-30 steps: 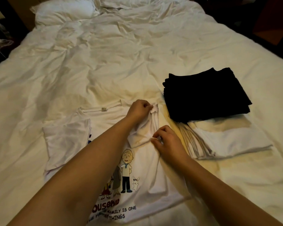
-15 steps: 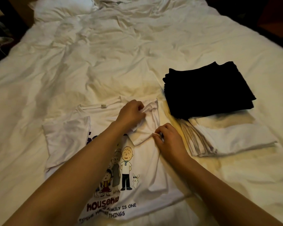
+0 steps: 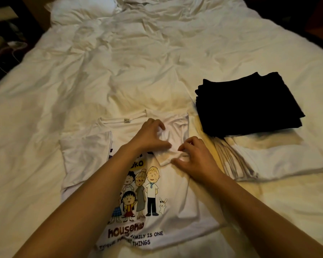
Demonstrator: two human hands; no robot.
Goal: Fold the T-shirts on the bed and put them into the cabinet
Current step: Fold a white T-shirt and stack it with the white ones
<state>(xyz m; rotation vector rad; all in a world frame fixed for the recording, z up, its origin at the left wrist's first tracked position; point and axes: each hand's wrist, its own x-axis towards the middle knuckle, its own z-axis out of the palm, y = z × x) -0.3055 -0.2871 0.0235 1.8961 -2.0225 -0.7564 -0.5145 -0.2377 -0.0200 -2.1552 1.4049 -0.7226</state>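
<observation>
Both hands on printed T-shirt (image 3: 168,192) near bed's (image 3: 45,108) foot edge: left hand (image 3: 151,135), right hand (image 3: 195,158) pinching folded-in right sleeve (image 3: 172,144), long axis toward headboard.

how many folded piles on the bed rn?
2: a black pile right of the printed T-shirt, and a white pile just nearer, partly under it. Garments per pile can't be counted.

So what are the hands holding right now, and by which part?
Both hands grip the white cartoon T-shirt by its folded-in right sleeve.
</observation>
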